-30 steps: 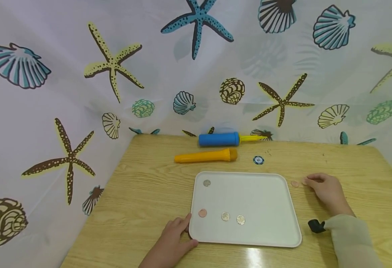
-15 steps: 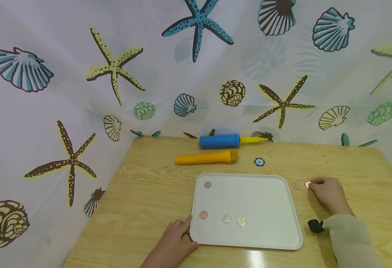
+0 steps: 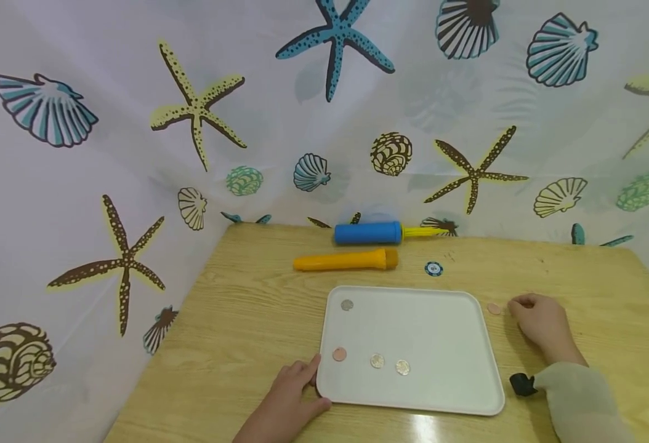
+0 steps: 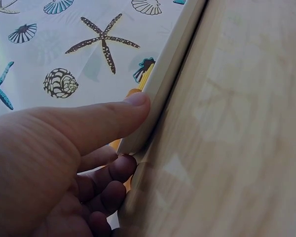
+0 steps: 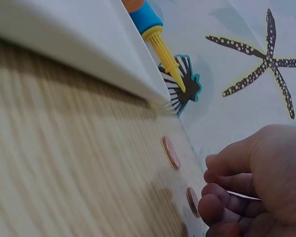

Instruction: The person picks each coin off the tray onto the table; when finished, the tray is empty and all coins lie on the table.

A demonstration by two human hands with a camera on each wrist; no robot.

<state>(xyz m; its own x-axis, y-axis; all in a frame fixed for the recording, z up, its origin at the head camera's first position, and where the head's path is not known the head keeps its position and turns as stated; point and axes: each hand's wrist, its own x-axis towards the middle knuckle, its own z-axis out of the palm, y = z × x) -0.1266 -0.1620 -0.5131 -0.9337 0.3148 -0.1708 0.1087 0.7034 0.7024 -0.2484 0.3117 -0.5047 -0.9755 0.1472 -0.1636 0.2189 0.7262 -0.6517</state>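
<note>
My left hand [image 3: 282,403] grips the front left corner of a white tray [image 3: 441,351]. In the left wrist view its thumb [image 4: 118,116] presses the rim while its fingers bend around the corner. A silver coin [image 3: 346,305] lies at the tray's back left, with a copper coin [image 3: 339,354] and two silver-gold coins [image 3: 390,363] toward the front. Right of the tray my right hand [image 3: 543,323] has curled fingers beside a copper coin [image 5: 193,201]; whether they pinch one is unclear. Another copper coin [image 3: 494,309] lies between this hand and the tray.
Behind the tray lie an orange-yellow toy microphone [image 3: 346,261] and a blue hand pump [image 3: 367,233] with a yellow nozzle. A blue and white poker chip [image 3: 433,269] is nearby. A patterned curtain [image 3: 269,123] encloses the wooden table [image 3: 230,320].
My right hand shifted slightly right with the copper coin at its fingertips, and that coin is now hidden from the head view. The left hand stays on the tray; the view drifts a little.
</note>
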